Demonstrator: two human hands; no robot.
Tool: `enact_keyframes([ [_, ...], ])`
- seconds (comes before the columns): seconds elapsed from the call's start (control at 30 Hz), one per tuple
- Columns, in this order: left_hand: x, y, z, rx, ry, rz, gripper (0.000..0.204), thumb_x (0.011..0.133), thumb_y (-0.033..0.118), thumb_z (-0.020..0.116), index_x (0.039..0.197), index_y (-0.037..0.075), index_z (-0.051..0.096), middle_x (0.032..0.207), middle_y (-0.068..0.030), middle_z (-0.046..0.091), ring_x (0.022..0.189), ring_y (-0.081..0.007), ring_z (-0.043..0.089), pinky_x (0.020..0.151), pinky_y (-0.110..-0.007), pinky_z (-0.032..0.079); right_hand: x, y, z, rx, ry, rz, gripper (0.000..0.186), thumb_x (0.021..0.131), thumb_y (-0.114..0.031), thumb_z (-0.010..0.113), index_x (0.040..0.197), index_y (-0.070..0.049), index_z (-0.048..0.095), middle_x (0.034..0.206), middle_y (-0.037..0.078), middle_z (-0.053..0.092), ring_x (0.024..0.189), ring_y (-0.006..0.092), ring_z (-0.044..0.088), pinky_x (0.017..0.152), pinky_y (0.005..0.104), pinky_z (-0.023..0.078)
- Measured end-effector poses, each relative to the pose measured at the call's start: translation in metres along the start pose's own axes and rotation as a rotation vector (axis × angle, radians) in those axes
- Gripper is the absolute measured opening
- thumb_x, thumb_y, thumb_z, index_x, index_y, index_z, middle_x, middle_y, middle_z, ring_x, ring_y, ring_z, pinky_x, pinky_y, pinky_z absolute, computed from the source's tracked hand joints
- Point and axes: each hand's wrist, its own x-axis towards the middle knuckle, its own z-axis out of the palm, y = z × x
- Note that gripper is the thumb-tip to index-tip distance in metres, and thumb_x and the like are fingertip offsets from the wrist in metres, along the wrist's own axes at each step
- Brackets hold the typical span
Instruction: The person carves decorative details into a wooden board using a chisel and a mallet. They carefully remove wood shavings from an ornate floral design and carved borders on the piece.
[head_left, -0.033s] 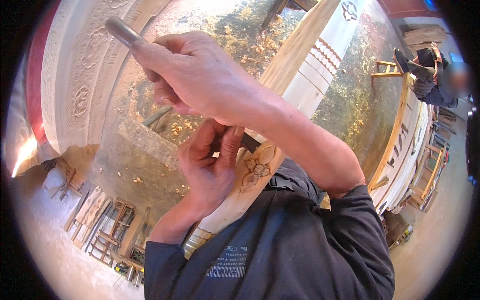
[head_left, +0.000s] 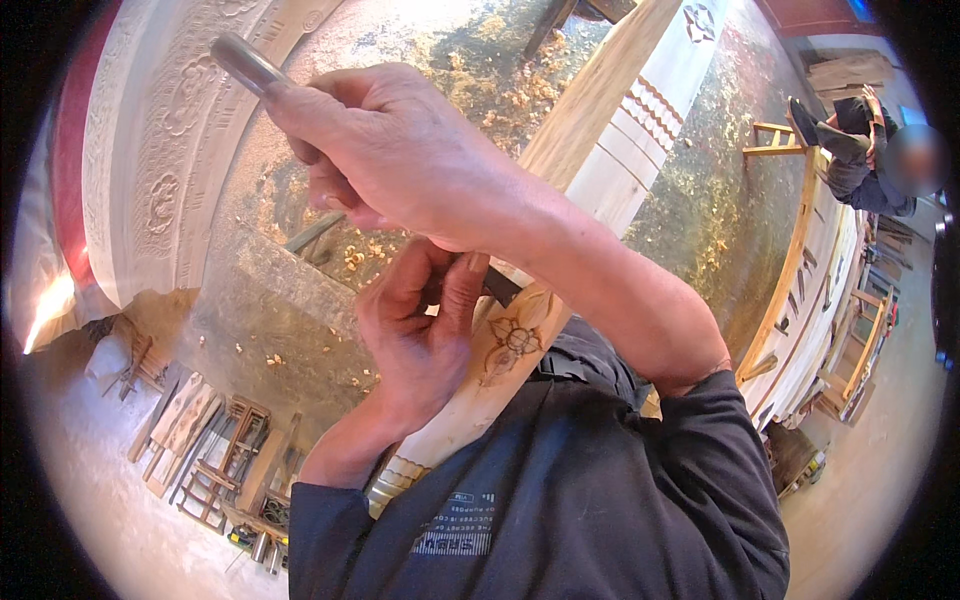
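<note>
A long pale wooden board (head_left: 625,150) runs diagonally past my body, with carved grooves and a dark flower motif (head_left: 518,340). My right hand (head_left: 370,150) is closed around the upper part of a chisel (head_left: 248,66); its round metal end sticks out past the thumb. Lower down, my left hand (head_left: 415,320) is closed, thumb and fingers pinching the dark blade close to the board. The blade reaches the board beside the flower, though its exact edge is hard to make out. My hands and right forearm hide the middle of the tool and part of the board.
A broad carved panel (head_left: 150,150) stands at the left. Wood shavings (head_left: 480,90) are scattered over the dark surface. Chairs and slats (head_left: 225,460) lie at lower left. To the right, a person (head_left: 860,150) sits near a long bench (head_left: 800,270) bearing several tools.
</note>
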Motion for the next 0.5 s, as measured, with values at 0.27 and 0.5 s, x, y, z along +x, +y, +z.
enact_keyframes([
  [0.27, 0.0, 0.003, 0.001, 0.05, -0.041, -0.009, 0.005, 0.098, 0.001, 0.068, 0.098, -0.004, 0.069, 0.083, -0.0022, 0.069, 0.077, -0.0065, 0.066, 0.069, -0.023, 0.052, -0.002, 0.006, -0.006, -0.092, -0.003, -0.009, 0.046, 0.101, -0.036, 0.055, 0.076, 0.002, 0.062, 0.06, 0.005, 0.059, 0.052, 0.0113, 0.057, 0.047, 0.0304, 0.046],
  [0.5, -0.003, 0.001, -0.01, -0.138, -0.077, 0.074, 0.016, 0.105, 0.003, 0.057, 0.116, -0.005, 0.065, 0.096, -0.0066, 0.068, 0.088, -0.0121, 0.065, 0.081, -0.025, 0.052, -0.023, -0.04, -0.013, -0.206, 0.015, -0.198, 0.041, 0.098, -0.034, 0.059, 0.081, 0.003, 0.064, 0.061, 0.008, 0.061, 0.053, 0.0166, 0.06, 0.051, 0.0356, 0.048],
])
